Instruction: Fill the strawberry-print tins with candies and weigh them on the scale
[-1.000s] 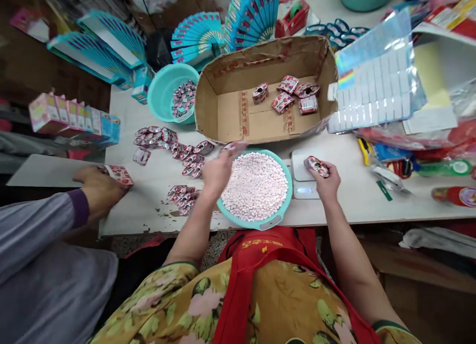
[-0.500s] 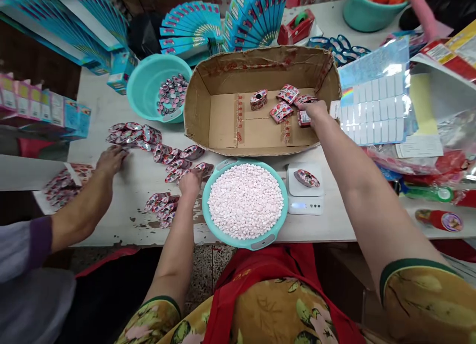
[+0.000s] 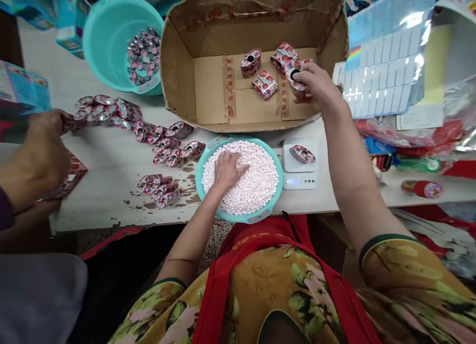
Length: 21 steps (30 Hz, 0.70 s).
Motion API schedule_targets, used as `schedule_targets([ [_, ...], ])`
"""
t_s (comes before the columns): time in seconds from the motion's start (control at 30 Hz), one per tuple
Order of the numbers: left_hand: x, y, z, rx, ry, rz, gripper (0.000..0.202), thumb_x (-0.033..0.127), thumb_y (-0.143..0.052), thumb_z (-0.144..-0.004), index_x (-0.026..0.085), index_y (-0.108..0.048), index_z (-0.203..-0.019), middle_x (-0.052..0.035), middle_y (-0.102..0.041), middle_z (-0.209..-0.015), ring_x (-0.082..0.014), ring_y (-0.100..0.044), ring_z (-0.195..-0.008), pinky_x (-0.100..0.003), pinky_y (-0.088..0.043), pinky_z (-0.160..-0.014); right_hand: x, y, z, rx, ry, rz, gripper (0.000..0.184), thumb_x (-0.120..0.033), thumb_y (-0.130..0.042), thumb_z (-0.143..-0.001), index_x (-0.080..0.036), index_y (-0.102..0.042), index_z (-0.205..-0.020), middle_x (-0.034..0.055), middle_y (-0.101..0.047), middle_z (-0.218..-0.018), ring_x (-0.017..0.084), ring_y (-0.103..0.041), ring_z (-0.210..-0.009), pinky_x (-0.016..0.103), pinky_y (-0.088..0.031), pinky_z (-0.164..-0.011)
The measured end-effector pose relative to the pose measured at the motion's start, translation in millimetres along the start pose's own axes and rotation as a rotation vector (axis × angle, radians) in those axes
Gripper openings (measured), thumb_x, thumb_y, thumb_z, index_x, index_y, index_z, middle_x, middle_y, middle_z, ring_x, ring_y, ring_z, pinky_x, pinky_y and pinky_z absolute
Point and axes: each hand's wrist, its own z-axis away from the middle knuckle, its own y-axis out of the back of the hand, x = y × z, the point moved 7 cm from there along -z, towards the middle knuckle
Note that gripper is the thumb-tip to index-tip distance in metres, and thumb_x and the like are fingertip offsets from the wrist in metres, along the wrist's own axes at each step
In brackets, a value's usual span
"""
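Left hand (image 3: 226, 171) spread open on white pellets (image 3: 260, 183), right hand (image 3: 316, 84) gripping printed tin (image 3: 296, 75)

A long white-painted table (image 3: 111, 185) spans the view, its paint chipped to dark patches (image 3: 177, 201) along the near edge. Below that edge of the table lies a grey speckled stone floor (image 3: 100, 236). Bright, even light falls on the table top, leaving only soft shadows.
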Motion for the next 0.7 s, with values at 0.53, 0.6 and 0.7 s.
schedule_targets([
  [0.53,-2,8.0,13,0.201,0.082,0.805,0.021,0.034,-0.071,-0.082,0.018,-0.059,-0.075,-0.0007,-0.060,-0.076,-0.0164,-0.058,-0.076,-0.027,-0.044,-0.076,27,-80,303,0.190,-0.180,0.067,0.052,-0.046,-0.082,-0.068,-0.018,-0.071,-0.111,0.0051,-0.076,-0.103,0.024,-0.071,-0.097,0.042,-0.058,-0.094],
  [0.6,-9,13.4,20,0.209,0.191,1.175,0.028,0.037,-0.074,-0.078,0.019,-0.054,-0.074,0.0032,-0.053,-0.069,-0.0115,-0.052,-0.063,-0.024,-0.042,-0.064,28,-94,308,0.179,-0.134,0.159,0.052,-0.043,-0.079,-0.070,-0.020,-0.071,-0.116,0.0055,-0.076,-0.109,0.025,-0.071,-0.101,0.041,-0.057,-0.096],
  [0.7,2,23.3,32,0.101,0.290,1.596,0.035,0.040,-0.078,-0.074,0.021,-0.049,-0.079,0.0067,-0.047,-0.063,-0.0069,-0.043,-0.048,-0.020,-0.033,-0.047,26,-119,313,0.127,-0.066,0.339,0.046,-0.034,-0.074,-0.073,-0.022,-0.071,-0.118,0.0059,-0.074,-0.118,0.025,-0.069,-0.109,0.042,-0.054,-0.101],
])
